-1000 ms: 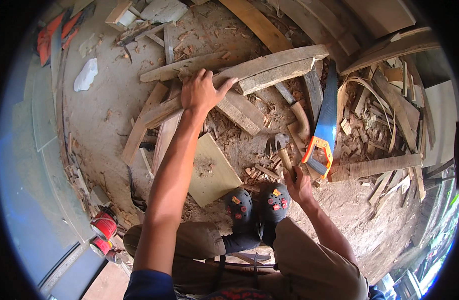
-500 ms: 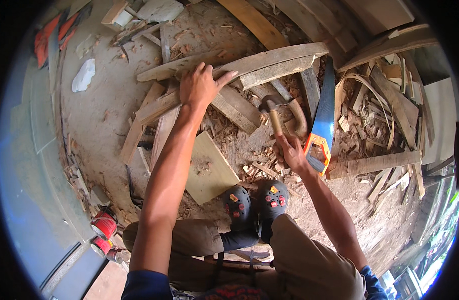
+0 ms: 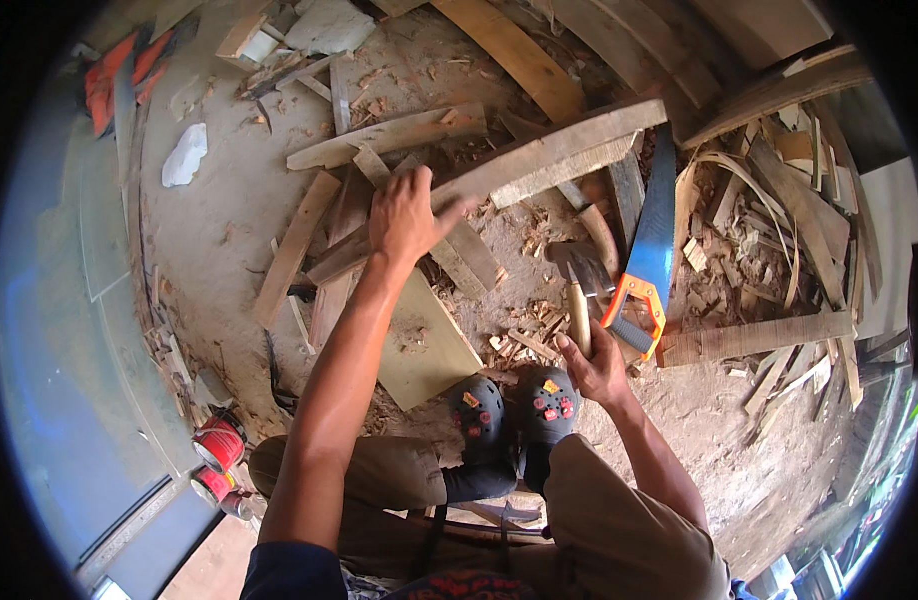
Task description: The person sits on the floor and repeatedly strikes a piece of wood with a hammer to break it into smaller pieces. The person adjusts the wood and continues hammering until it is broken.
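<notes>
My left hand (image 3: 404, 218) grips a long wooden beam (image 3: 549, 148) from above, thumb stretched along it. The beam slants up to the right, with a paler, rough wooden strip (image 3: 571, 172) along its near side. My right hand (image 3: 597, 368) is wrapped round the wooden handle of a hammer (image 3: 579, 312), whose dark metal head points away from me. Just right of the hammer lies a handsaw (image 3: 651, 230) with a blue blade and orange-and-grey handle. A curved wooden handle (image 3: 599, 238) lies just beyond the hammer head; its other end is partly hidden.
Loose boards (image 3: 294, 250) lie under and around the beam. A flat pale panel (image 3: 424, 345) is before my feet. Wood scraps (image 3: 749, 240) pile up at the right by a short plank (image 3: 754, 338). Red cans (image 3: 219, 442) stand at the lower left.
My right hand has drawn the hammer back toward me, and its head has turned. The beam's left end has come nearer to me with my left hand still on it.
</notes>
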A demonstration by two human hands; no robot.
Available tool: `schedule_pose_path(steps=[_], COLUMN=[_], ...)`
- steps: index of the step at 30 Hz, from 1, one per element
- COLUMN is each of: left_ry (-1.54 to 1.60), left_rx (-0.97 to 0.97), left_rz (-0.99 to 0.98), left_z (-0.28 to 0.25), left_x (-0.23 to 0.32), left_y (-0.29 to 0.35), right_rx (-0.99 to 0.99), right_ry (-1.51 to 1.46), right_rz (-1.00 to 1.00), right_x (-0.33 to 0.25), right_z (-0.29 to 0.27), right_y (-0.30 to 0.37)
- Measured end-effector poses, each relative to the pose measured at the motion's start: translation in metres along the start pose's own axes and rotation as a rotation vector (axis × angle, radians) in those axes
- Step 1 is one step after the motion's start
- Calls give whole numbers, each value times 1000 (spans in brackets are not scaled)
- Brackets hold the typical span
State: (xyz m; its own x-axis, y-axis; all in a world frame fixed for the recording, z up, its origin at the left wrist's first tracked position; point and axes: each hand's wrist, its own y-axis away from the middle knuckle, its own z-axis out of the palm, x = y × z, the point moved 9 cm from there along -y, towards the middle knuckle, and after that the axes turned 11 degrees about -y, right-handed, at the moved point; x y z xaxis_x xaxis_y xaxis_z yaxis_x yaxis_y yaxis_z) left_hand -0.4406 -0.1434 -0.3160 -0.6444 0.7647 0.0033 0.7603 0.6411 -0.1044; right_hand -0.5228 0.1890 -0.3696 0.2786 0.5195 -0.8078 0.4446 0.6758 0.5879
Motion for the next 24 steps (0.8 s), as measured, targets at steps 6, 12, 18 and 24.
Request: schedule_pose_path(steps=[6,12,18,24], left_ry=[-43,45,-90,-72], left_rx=[-172,38,18,-9], left_rz=[35,47,-30,-69], left_z=[18,8,12,10], left_x=[-4,10,18,17], left_y=[3,28,32,25], right_rx=[58,11,1,154], right_ry=[124,98,-26,145], right_rz=[-20,-84,1,-28], right_x=[-23,-20,-36,-38], right_z=[-2,7,16,12], right_y=[-9,-6,5,-31])
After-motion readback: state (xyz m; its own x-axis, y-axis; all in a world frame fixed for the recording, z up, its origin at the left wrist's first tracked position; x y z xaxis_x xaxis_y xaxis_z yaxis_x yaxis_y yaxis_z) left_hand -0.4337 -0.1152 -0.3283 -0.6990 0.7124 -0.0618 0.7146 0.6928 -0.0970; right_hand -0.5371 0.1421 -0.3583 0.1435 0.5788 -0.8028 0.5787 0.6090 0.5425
